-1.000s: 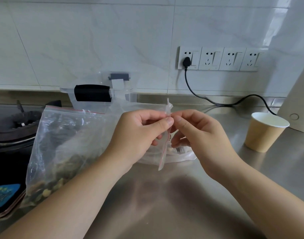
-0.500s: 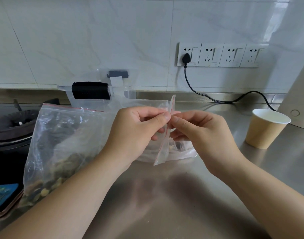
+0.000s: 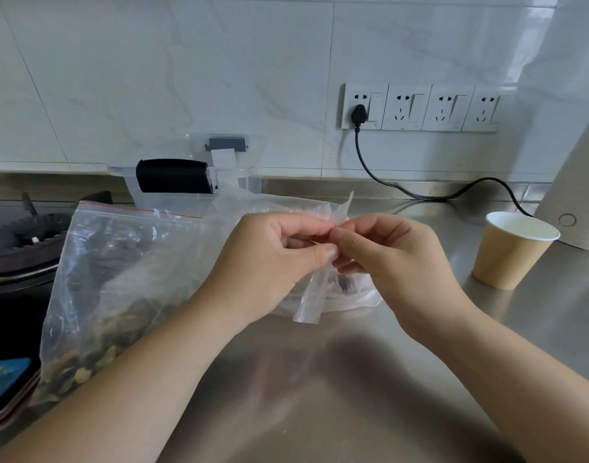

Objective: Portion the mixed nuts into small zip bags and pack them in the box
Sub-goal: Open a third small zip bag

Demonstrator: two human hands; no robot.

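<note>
A small clear zip bag [image 3: 311, 304] hangs above the steel counter, seen nearly edge-on. My left hand [image 3: 269, 262] and my right hand [image 3: 386, 259] pinch its top edge between thumbs and fingers, fingertips almost touching. A big zip bag of mixed nuts [image 3: 112, 289] with a red seal line stands slumped at the left, nuts pooled at its bottom. Behind my hands lies more crumpled clear plastic [image 3: 353, 292] holding a few dark bits. The clear plastic box [image 3: 246, 180] with a black handle stands at the back by the wall.
A brown paper cup [image 3: 510, 252] stands at the right. A white appliance [image 3: 580, 195] sits at the far right, and a black cord [image 3: 420, 192] runs from the wall socket towards it. A gas burner [image 3: 22, 235] and a blue-labelled item [image 3: 2, 379] are at the left.
The small bag has turned a little in my fingers and its top corner now sticks out to the right. Both hands stayed together at about the same spot.
</note>
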